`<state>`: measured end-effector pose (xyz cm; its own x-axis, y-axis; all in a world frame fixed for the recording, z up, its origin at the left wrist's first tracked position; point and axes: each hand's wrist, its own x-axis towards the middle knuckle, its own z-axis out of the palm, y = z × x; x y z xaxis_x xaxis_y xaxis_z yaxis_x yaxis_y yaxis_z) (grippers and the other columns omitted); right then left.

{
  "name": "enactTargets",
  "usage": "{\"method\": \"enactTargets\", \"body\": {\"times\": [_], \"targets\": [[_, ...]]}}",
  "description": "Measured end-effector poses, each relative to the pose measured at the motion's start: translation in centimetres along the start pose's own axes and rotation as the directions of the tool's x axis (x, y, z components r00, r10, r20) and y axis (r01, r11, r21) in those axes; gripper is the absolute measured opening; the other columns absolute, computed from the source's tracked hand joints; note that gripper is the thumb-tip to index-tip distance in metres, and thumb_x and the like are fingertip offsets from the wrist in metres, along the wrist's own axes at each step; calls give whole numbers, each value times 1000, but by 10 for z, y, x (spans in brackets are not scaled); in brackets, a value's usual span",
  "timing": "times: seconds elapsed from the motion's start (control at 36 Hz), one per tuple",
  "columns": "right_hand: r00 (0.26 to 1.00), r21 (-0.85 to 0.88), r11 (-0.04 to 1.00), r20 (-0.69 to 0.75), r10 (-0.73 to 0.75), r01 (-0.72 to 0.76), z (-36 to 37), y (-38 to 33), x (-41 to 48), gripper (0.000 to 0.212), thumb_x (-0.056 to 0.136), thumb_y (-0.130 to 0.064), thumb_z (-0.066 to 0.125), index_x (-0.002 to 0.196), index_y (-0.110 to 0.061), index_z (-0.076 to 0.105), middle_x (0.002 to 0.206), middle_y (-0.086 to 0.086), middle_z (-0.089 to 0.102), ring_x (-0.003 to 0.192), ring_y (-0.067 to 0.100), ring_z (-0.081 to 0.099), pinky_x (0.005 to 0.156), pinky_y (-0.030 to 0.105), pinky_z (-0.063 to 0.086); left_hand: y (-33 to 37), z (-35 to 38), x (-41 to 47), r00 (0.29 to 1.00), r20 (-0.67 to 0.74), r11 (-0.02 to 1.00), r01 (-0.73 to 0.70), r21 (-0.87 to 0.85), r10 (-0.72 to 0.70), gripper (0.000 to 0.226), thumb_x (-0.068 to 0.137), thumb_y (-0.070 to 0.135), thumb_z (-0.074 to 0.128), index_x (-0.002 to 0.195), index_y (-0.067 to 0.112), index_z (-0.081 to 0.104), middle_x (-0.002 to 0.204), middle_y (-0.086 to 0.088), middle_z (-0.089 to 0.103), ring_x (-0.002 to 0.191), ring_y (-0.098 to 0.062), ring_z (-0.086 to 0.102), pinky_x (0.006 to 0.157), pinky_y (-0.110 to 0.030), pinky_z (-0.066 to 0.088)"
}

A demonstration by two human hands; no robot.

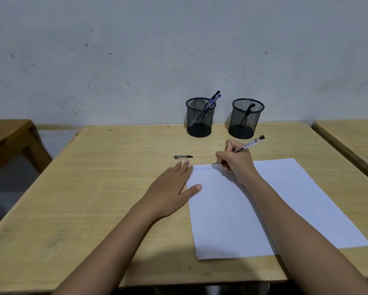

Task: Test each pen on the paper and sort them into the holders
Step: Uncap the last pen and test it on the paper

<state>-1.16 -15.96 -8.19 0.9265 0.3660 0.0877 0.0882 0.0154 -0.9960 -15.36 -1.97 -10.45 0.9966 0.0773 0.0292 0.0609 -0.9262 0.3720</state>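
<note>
A white sheet of paper (285, 209) lies on the wooden desk, with a few small scribbles (202, 168) at its top left corner. My right hand (236, 162) grips a clear pen with a black end (250, 144), its tip touching the paper beside the scribbles. My left hand (172, 188) lies flat with straight fingers, pressing the paper's left edge. A pen cap (183, 156) rests on the desk just beyond my left fingertips. Two black mesh holders stand at the back: the left holder (200, 118) has two pens in it, the right holder (245, 119) one dark pen.
The desk (93, 199) ends at a grey wall behind the holders. A darker wooden table (6, 135) stands to the left across a gap, and another light desk (353, 137) sits close on the right.
</note>
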Motion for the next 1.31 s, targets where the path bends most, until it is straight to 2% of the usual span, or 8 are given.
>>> {"method": "enactTargets", "body": {"times": [0.14, 0.42, 0.67, 0.75, 0.86, 1.0, 1.11, 1.31], "targets": [[1000, -24, 1000, -17, 12, -12, 1, 2, 3, 40, 61, 17, 52, 49, -12, 27, 53, 7, 31, 34, 10, 25, 34, 16, 25, -1, 2, 0, 1000, 4, 1000, 1, 24, -1, 66, 95, 55, 25, 150, 22, 6, 158, 9, -3, 144, -4, -7, 116, -23, -3], [1000, -24, 1000, 15, 11, -11, 3, 3, 4, 42, 64, 16, 54, 49, -13, 27, 37, -6, 27, 35, 8, 27, 36, 16, 28, 3, -1, -2, 1000, -1, 1000, 28, -9, -28, 67, 95, 55, 29, 149, 23, 7, 158, 11, -2, 143, -1, -6, 116, -21, -2], [1000, -88, 996, 13, -16, 17, 4, 5, 4, 42, 62, 14, 55, 49, -13, 27, 50, 4, 27, 39, 12, 27, 40, 18, 27, 6, -4, -4, 999, 1, 999, 44, -25, -44, 68, 94, 55, 31, 149, 23, 8, 158, 11, -1, 143, -1, -4, 113, -19, -3], [1000, -86, 996, -6, -19, 19, 4, 6, 4, 42, 63, 13, 56, 48, -14, 27, 46, 3, 28, 38, 12, 28, 39, 18, 26, 6, -4, -3, 999, 5, 998, 49, -30, -48, 68, 94, 55, 31, 149, 23, 8, 158, 11, 0, 143, -1, -4, 113, -18, -3], [1000, -108, 994, 21, -9, 11, 3, 4, 5, 41, 61, 15, 52, 49, -13, 25, 55, 9, 26, 46, 17, 24, 39, 16, 23, 6, -4, -3, 999, 0, 998, 51, -30, -51, 68, 94, 55, 32, 149, 23, 10, 158, 11, 1, 144, -1, -3, 115, -21, 0], [1000, -94, 995, -2, -13, 13, 2, 3, 3, 41, 62, 16, 52, 50, -12, 24, 54, 7, 23, 42, 15, 23, 35, 15, 27, 7, -5, -3, 999, -3, 998, 51, -32, -51, 68, 94, 55, 33, 149, 23, 11, 158, 10, 2, 144, -2, -2, 115, -21, 0], [1000, -94, 996, -2, -4, 4, 4, 3, 3, 40, 63, 16, 52, 51, -12, 26, 59, 13, 27, 45, 16, 24, 35, 15, 27, 7, -5, -3, 999, 1, 998, 53, -39, -53, 68, 94, 55, 33, 149, 23, 11, 158, 11, 2, 144, -2, -2, 114, -21, 0], [1000, -110, 994, -16, -10, 8, 3, 4, 4, 40, 62, 16, 52, 51, -12, 25, 55, 7, 23, 40, 13, 22, 36, 15, 24, 6, -4, -2, 999, -1, 998, 50, -36, -50, 69, 93, 55, 33, 149, 22, 12, 158, 10, 3, 144, -3, -2, 114, -21, 1]]}}
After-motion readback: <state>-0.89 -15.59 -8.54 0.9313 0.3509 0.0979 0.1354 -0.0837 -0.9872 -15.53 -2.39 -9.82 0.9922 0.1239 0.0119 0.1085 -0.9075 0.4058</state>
